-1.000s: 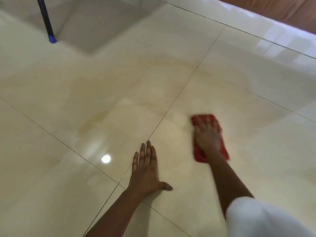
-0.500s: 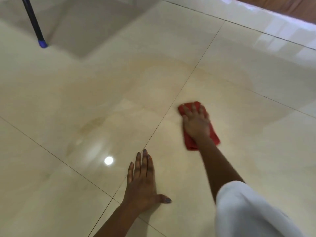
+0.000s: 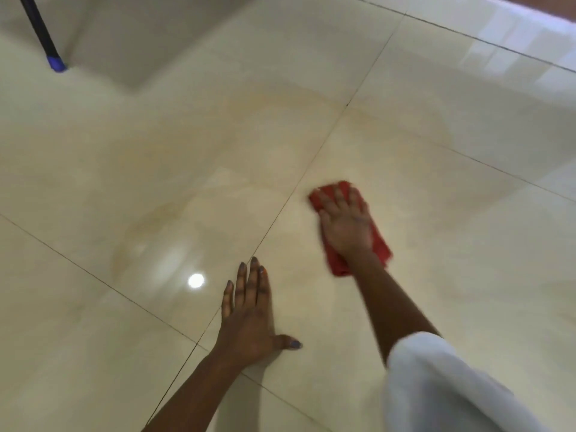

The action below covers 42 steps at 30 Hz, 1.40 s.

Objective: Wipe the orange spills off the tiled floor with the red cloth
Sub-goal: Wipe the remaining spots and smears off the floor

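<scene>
The right hand lies palm down on the red cloth, fingers spread and stretched flat, pressing it to the tiled floor; nothing is pinched or clenched, the cloth is simply pinned beneath the open palm. The forearm reaches forward from a white sleeve at the lower right. The cloth sits just right of the long grout line that runs up the middle of the floor, its red edges showing ahead of the fingertips and behind the wrist (the outline is somewhat blurred).

The left hand is planted flat on the floor, holding nothing, fingers together and pointing forward, thumb stuck out to the right. It rests over the same grout line, nearer the person than the cloth and apart from it.

A faint orange film tints the tiles beyond the cloth on both sides of the grout line, with another pale smear left of the line. Far to the upper left of the grout line stands a dark pole with a blue tip
</scene>
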Tool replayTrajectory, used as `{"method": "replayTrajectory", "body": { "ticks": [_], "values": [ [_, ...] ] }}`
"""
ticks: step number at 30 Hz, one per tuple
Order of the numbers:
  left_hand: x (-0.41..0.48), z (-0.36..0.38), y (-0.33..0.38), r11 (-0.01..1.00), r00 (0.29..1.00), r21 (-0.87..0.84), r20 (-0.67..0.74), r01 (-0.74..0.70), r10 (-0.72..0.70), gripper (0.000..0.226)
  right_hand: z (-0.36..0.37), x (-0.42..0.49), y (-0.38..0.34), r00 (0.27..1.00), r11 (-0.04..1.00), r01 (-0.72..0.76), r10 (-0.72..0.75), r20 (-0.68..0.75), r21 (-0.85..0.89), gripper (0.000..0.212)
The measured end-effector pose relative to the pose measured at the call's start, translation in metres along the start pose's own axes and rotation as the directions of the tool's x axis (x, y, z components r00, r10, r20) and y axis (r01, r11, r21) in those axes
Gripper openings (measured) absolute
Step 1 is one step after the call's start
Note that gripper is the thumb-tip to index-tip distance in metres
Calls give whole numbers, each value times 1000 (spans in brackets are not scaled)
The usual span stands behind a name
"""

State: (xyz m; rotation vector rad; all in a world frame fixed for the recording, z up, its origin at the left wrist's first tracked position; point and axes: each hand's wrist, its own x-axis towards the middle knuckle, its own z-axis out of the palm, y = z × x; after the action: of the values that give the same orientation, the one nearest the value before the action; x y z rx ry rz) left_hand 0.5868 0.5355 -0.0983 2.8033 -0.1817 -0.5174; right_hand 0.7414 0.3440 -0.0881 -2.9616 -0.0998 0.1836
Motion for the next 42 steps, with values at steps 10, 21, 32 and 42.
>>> {"method": "replayTrajectory", "body": {
  "ticks": [10, 21, 32, 42],
  "values": [
    [-6, -19, 11, 999, 992, -9, 119, 40, -39, 149, 28, -183, 12, 977, 978, 204, -202, -66, 36, 46],
    [-43, 14, 107, 954, 938, 108, 242, -281, 249, 101, 1, -260, 78, 952, 933, -306, 299, 66, 189, 74],
    [-65, 27, 185, 901, 901, 212, 308, -378, 306, 98, -1, -340, 134, 914, 895, -406, 400, 70, 188, 67],
    [-23, 16, 234, 858, 834, 185, 403, -478, 377, 102, -14, -317, 160, 886, 897, -431, 402, 232, 92, 69]
  ]
}}
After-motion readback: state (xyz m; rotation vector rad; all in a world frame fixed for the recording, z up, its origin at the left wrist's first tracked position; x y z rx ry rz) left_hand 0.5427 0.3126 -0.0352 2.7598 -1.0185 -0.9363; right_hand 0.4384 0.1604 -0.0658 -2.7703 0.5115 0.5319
